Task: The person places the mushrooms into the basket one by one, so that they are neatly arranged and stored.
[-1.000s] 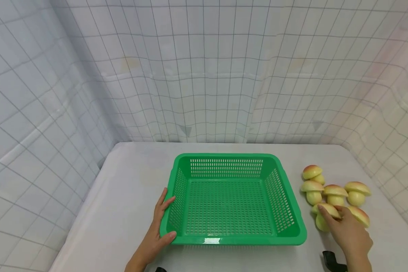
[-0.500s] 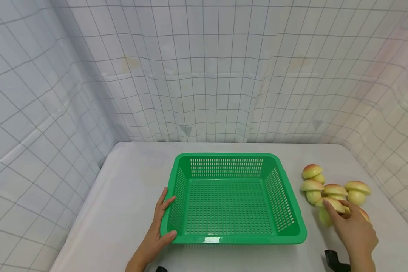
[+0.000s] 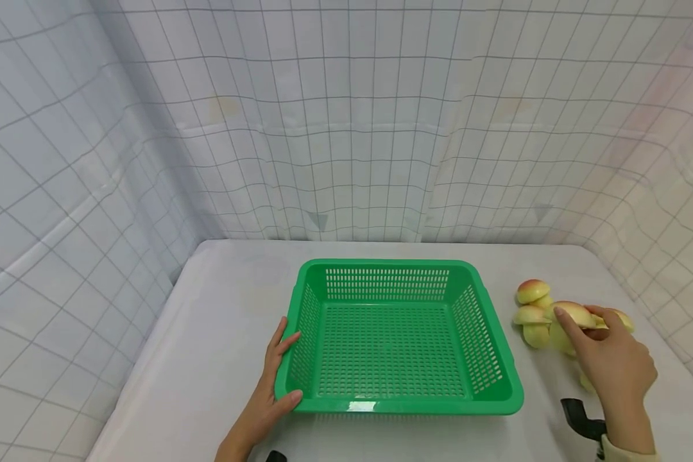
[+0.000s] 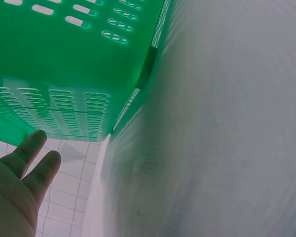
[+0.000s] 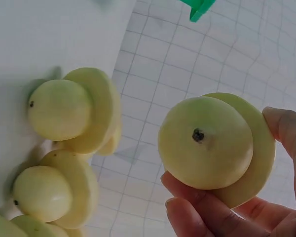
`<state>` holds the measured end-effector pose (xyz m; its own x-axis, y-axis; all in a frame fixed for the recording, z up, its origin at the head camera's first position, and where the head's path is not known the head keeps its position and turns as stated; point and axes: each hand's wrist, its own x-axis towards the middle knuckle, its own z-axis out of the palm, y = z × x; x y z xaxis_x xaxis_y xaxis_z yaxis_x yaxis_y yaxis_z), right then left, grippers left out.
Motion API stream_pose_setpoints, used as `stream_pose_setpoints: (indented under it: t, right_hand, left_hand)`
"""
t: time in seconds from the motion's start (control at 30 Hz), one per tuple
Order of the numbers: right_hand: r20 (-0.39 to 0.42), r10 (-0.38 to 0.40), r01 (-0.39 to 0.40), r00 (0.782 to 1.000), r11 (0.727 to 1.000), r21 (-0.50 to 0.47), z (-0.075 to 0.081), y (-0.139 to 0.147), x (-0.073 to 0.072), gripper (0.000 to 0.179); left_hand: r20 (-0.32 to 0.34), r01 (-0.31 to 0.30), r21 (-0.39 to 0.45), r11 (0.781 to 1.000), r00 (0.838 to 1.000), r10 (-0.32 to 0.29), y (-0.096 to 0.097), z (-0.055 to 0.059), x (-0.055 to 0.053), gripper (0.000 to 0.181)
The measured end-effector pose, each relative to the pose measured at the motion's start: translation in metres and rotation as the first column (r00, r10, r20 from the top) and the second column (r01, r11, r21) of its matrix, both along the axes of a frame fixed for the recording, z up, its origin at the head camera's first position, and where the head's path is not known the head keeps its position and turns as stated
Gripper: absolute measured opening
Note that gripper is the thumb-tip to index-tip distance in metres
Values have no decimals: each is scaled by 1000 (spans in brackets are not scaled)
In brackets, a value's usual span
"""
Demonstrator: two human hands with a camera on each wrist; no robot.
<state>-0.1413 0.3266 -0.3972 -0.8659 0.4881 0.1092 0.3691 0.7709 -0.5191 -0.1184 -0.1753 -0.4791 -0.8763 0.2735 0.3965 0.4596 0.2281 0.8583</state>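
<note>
A green plastic basket with slotted walls stands in the middle of the white table, nothing inside it. My left hand rests at its near left corner, thumb on the rim and fingers stretched along the left side; straight fingers also show in the left wrist view. On the right, my right hand pinches a yellow-green mushroom-shaped piece by its cap, raised above the others. Its rounded stem with a dark spot faces the right wrist camera. Behind it sit more mushrooms, partly hidden by the hand.
Several mushrooms stand grouped to the right of the basket. A black curved device sits at the right wrist. White grid-patterned curtains enclose the table at the back and both sides.
My right hand has lifted the mushroom from the near part of the group and moved it away from me and slightly right. The left hand and the basket have stayed put.
</note>
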Motion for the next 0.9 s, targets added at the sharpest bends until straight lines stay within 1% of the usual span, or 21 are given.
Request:
stream_pose_setpoints:
  t: [0.1,0.2,0.43,0.53,0.73,0.83,0.9]
  right_hand:
    - [-61,37,-36,997,999,16,9,-4,-7,77]
    - [-117,82,-80,990,997,20,15,-11,-14,74]
    - [-215,199,-203,956,979,5,30,-27,-29,62]
    - [-224,242,-247,944,969,5,37,-35,-36,61]
    - [-200,334,-335,921,942,27,51,-50,-51,63]
    - [-197,375,-374,906,926,43,58,-60,-61,63]
    - [-200,408,-405,891,912,60,63,-67,-68,63]
  left_hand:
    - [-3,2,8,1000,1000,-1,1,0,0,77]
    - [-2,4,16,1000,1000,-4,1,-1,0,78]
    - [-16,13,33,999,1000,-12,2,-1,0,78]
    - [-8,13,35,999,1000,-13,2,0,0,77]
    - [-13,14,35,999,1000,-13,2,1,0,77]
    - [2,4,31,999,1000,-4,1,0,0,77]
    - [13,1,32,999,1000,-2,1,0,0,77]
